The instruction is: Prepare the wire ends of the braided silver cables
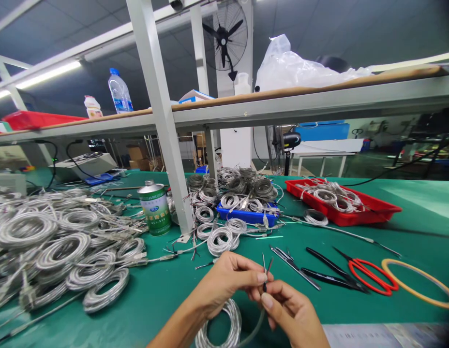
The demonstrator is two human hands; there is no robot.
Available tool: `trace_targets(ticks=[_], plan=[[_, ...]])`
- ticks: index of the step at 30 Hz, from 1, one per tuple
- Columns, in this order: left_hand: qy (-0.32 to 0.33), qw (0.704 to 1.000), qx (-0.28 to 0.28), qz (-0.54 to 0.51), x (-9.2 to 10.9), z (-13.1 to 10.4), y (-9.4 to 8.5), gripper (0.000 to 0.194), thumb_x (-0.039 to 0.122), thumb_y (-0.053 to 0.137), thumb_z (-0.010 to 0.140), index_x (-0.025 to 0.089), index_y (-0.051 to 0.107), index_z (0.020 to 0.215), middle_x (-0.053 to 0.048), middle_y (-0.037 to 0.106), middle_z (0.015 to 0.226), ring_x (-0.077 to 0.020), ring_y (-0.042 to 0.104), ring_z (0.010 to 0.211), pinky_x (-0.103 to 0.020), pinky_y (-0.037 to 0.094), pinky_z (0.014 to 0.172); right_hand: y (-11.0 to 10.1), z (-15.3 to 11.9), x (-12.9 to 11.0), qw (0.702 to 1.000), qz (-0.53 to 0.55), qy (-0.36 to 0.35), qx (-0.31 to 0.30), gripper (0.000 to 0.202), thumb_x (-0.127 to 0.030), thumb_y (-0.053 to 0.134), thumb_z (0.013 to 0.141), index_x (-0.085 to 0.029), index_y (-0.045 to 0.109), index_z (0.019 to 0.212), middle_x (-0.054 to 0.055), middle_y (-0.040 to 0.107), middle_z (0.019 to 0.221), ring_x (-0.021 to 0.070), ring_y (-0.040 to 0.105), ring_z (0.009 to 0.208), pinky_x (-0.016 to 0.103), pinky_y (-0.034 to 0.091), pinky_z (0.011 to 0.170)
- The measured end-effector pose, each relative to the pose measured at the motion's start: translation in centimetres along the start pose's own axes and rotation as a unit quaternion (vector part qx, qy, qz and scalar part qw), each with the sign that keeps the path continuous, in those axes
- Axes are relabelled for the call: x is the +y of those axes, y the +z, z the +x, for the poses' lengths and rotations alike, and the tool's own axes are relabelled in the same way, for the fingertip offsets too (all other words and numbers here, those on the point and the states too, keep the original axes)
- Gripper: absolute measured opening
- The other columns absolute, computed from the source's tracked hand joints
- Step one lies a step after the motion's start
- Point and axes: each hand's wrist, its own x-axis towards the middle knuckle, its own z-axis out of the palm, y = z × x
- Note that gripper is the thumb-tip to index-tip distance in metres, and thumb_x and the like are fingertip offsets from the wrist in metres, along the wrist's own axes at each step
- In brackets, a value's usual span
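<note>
Between my two hands is the stripped end of a grey cable (256, 328), its thin wires sticking up above the fingertips. My left hand (233, 280) pinches the wires near a short black sleeve (264, 287). Just below, my right hand (288, 309) grips the cable by its jacket, thumb and forefinger closed on it. The cable runs down to a coil (224, 326) lying on the green mat under my hands. Right of my hands lie tweezers (295, 266), black-handled cutters (335, 273) and red-handled scissors (373, 275).
Coiled cables (61, 241) pile up on the left, beside a green can (154, 209) and a metal post (166, 121). A blue tray (246, 216) and a red tray (355, 218) hold more coils. A tape ring (420, 280) lies far right. A shelf (300, 104) spans overhead.
</note>
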Motion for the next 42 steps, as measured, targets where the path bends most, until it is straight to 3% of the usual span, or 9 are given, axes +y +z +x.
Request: trace_targets(ticks=[4,10,15,22,31,42], plan=[[0.030,0.999,0.022,0.002,0.0,0.0,0.4,0.015,0.024,0.072,0.063,0.009,0.070,0.063,-0.007,0.065,0.068,-0.0047,0.049,0.043,-0.017,0.035,0.045,-0.1,0.0,0.2,1.000,0.003,0.003,-0.003,0.028,-0.040,0.073,0.060,-0.015,0.063,0.062,0.000,0.061,0.058,0.0063,0.043,0.044,0.017,0.038,0.039],[0.052,0.996,0.068,0.002,-0.7,0.1,1.0,0.017,0.025,0.072,0.063,0.009,0.069,0.063,-0.001,0.058,0.050,-0.0046,0.046,0.036,-0.015,0.032,0.037,-0.4,0.1,0.6,1.000,0.001,0.004,-0.015,0.029,-0.041,0.073,0.060,-0.015,0.062,0.065,0.000,0.058,0.058,0.0072,0.046,0.046,0.017,0.038,0.039],[0.050,0.995,0.083,0.006,-0.7,-0.2,1.5,0.018,0.026,0.070,0.066,0.009,0.068,0.065,-0.006,0.065,0.060,-0.0016,0.042,0.031,-0.014,0.028,0.033,-0.5,0.0,0.6,0.999,-0.024,0.005,-0.023,0.031,-0.045,0.072,0.061,-0.016,0.061,0.067,-0.001,0.057,0.057,0.0079,0.044,0.045,0.018,0.038,0.040],[0.070,0.993,0.098,-0.019,-0.5,-0.4,2.1,0.017,0.024,0.068,0.069,0.008,0.068,0.067,-0.011,0.069,0.070,0.0000,0.041,0.033,-0.013,0.028,0.034,-0.4,-0.2,0.8,0.999,-0.001,0.001,-0.045,0.028,-0.042,0.071,0.063,-0.016,0.061,0.065,-0.001,0.059,0.059,0.0059,0.042,0.045,0.017,0.037,0.041],[0.077,0.985,0.133,-0.077,-0.4,-0.4,2.5,0.013,0.020,0.069,0.068,0.009,0.064,0.066,-0.008,0.069,0.069,0.0012,0.040,0.032,-0.012,0.028,0.035,-0.2,-0.3,0.2,0.997,-0.040,-0.003,-0.065,0.030,-0.046,0.067,0.066,-0.017,0.063,0.069,0.001,0.059,0.065,0.0077,0.044,0.047,0.019,0.039,0.042],[0.096,0.982,0.151,-0.064,-0.3,-0.6,2.4,0.011,0.020,0.069,0.068,0.009,0.067,0.069,-0.009,0.070,0.070,0.0004,0.044,0.033,-0.012,0.030,0.037,-0.3,-0.3,0.2,0.995,-0.043,-0.005,-0.087,0.028,-0.044,0.063,0.071,-0.016,0.062,0.070,-0.001,0.053,0.062,0.0063,0.041,0.047,0.018,0.036,0.044]])
